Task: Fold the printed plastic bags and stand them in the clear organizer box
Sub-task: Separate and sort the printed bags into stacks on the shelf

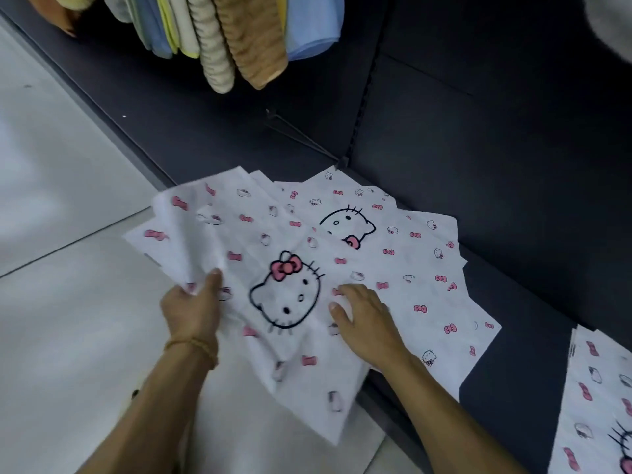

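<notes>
A pale tiled floor (68,159) is seen across the left side, glossy, with soft patches of reflected light and thin dark grout lines crossing it. A dark, almost black shelving unit (478,138) is set diagonally from the upper left to the lower right, its upright back panel divided by a slotted vertical strip (364,107). A thin wire hook (301,138) is fixed near the foot of that strip. Along the top edge, a row of folded towels (219,32) in beige, tan, yellow and blue is hung against the panel
</notes>
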Available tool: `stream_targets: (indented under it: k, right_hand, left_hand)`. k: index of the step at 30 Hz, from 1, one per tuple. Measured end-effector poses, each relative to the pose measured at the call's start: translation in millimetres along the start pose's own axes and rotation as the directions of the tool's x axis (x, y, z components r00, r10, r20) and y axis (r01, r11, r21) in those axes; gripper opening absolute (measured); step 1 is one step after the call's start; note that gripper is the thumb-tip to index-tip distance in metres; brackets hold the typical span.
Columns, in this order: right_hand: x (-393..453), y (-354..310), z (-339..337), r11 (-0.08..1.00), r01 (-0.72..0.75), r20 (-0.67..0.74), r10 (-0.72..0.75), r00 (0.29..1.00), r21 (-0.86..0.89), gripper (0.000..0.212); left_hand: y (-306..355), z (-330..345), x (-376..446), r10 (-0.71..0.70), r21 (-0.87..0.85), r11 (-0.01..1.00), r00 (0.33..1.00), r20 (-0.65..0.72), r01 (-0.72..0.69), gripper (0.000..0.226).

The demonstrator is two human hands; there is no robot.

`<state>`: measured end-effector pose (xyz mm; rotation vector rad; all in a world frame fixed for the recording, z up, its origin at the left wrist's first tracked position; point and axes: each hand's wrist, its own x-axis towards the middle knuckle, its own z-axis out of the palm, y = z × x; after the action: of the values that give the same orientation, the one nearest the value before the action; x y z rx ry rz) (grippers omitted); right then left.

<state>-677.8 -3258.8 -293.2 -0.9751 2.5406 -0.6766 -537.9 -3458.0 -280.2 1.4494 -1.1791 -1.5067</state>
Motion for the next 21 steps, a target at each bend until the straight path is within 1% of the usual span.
stream_targets:
  k: [1,3,5,6,7,9,10,11,13,14,18,19,21]
  right_hand:
    - [2,-1,3,0.999,-0.006,0.032,0.007,0.999,-0.033,0.052]
    - [5,-4,10,0.994,-0.017,0.128,0.031,0.991,-0.104,0.072]
    - [7,-9,18,0.978,0.003,0.208,0.042,0.977,-0.211,0.092]
    - [9,-13,22,0.967,0.023,0.216,0.033,0.976,-0.253,0.096]
    - [11,-16,25,0.964,0.033,0.193,0.019,0.981,-0.263,0.095]
    - [13,-21,26,0.984,0.007,0.087,0.008,0.996,-0.179,0.085]
    - [14,-22,25,0.988,-0.02,0.037,0.026,0.999,-0.152,0.083]
    - [14,-22,24,0.984,-0.052,0.01,0.055,0.998,-0.172,0.086]
    - [16,-18,22,0.958,-0.115,0.02,0.124,0.992,-0.264,0.093]
    - [18,-16,22,0.948,-0.13,0.023,0.143,0.989,-0.29,0.092]
    - [29,-17,22,0.948,-0.145,-0.035,0.14,0.989,-0.283,0.068]
    - [31,-16,22,0.946,-0.16,-0.047,0.152,0.987,-0.282,0.065]
    - [33,-13,21,0.933,-0.22,-0.064,0.211,0.975,-0.286,0.069]
  left_hand:
    - [5,-13,8,-0.014,-0.014,1.0,0.999,-0.042,0.014,0.009]
    - [9,-37,22,-0.039,-0.02,0.999,0.995,-0.094,0.038,0.015]
    - [12,-56,32,-0.022,0.031,0.999,0.992,-0.124,0.026,0.02]
    - [15,-64,35,-0.003,0.064,0.998,0.991,-0.132,0.011,0.019]
    - [16,-71,39,0.019,0.097,0.995,0.991,-0.136,-0.006,0.017]
    - [20,-83,44,0.046,0.149,0.989,0.987,-0.153,-0.023,0.012]
    - [22,-89,46,0.052,0.164,0.986,0.984,-0.168,-0.024,0.012]
    - [24,-93,48,0.055,0.17,0.985,0.982,-0.18,-0.024,0.012]
    - [27,-98,50,0.06,0.181,0.983,0.984,-0.17,-0.028,0.011]
    - [28,-99,51,0.068,0.191,0.981,0.986,-0.154,-0.037,0.009]
    - [29,-97,52,0.072,0.199,0.979,0.991,-0.114,-0.048,0.01]
    - [29,-96,52,0.068,0.189,0.981,0.994,-0.09,-0.05,0.011]
    - [31,-95,52,0.064,0.173,0.983,0.998,-0.026,-0.059,0.012]
